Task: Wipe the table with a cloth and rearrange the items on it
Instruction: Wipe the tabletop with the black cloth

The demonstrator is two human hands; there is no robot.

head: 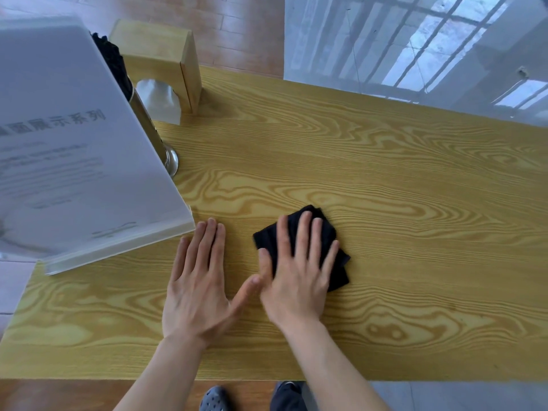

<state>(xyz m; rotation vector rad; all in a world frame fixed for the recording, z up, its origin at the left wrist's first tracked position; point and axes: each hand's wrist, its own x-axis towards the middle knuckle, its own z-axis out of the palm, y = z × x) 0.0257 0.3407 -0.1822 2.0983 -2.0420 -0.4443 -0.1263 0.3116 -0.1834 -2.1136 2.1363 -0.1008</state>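
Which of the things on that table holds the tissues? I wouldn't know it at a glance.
Start at the far left corner of the wooden table, behind the big tilted white sign. There stands a pale wooden box with an arched opening at its base, where a white tissue pokes out. The metal holder beside it is a slim shiny cylinder with dark sticks; the box is square and wooden.

Sign cut off left — print blurred; cloth half-covered

table right: free | left: sign stand, tissue box
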